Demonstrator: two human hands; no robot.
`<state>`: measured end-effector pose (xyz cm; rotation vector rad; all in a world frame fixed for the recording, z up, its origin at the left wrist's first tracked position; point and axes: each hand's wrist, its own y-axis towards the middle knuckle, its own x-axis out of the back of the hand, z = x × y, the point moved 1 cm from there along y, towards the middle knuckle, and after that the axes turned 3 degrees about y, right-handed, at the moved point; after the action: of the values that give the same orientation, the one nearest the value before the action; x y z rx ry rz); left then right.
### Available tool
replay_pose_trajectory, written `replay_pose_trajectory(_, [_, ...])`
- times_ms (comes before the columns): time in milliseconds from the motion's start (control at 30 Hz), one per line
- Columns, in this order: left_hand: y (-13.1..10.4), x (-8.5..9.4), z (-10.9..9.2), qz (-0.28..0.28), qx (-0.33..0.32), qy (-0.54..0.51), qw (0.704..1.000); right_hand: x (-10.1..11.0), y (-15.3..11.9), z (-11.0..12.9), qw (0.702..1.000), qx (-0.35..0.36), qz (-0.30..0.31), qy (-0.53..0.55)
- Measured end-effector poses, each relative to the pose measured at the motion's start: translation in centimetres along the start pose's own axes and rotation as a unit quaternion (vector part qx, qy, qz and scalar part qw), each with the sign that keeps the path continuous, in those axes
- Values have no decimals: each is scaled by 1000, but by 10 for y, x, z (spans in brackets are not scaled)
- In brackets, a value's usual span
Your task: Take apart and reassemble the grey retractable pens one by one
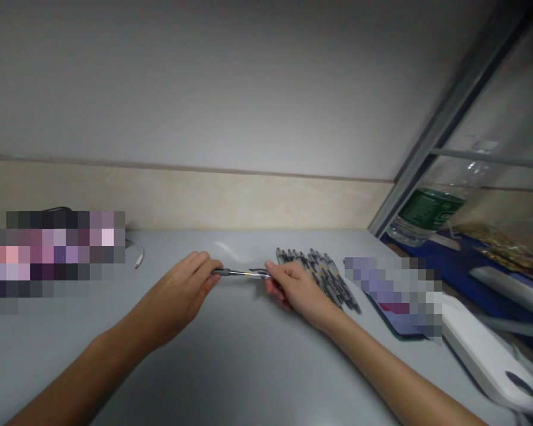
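Observation:
A slim pen [244, 273] with a clear barrel, dark ends and a small yellow mark is held level above the grey table. My left hand [190, 284] is closed, its fingers pinching the pen's left end. At the other end, near the clip, the thumb and fingers of my right hand [293, 287] grip it. Several similar pens [331, 281] lie side by side in a slanted row, just behind and to the right of my right hand, which hides part of them.
A blurred-out flat item [395, 296] and a white elongated device [488, 349] lie on the right. Beyond the metal frame [408, 160] stands a green-labelled water bottle [430, 207]. At left are a pixelated pile [48, 254] and a white cable end [139, 259]. A wall rises behind.

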<state>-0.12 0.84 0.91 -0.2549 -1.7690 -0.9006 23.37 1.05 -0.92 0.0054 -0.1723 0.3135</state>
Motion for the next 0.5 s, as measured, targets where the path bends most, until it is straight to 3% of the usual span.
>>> replay_pose_trajectory(167, [1, -1, -4, -51, -47, 167, 983, -1, -5, 5, 963, -142, 71, 218])
replay_pose_trajectory(300, [0, 10, -14, -111, -106, 256, 955, 3, -11, 8, 860, -289, 193, 373])
replay_pose_trajectory(400, [-1, 15, -20, -133, -131, 278, 942, 5, -12, 9, 807, -319, 237, 436])
replay_pose_trajectory(500, [-2, 14, -18, -133, -138, 273, 943, 3, -13, 11, 808, -301, 217, 457])
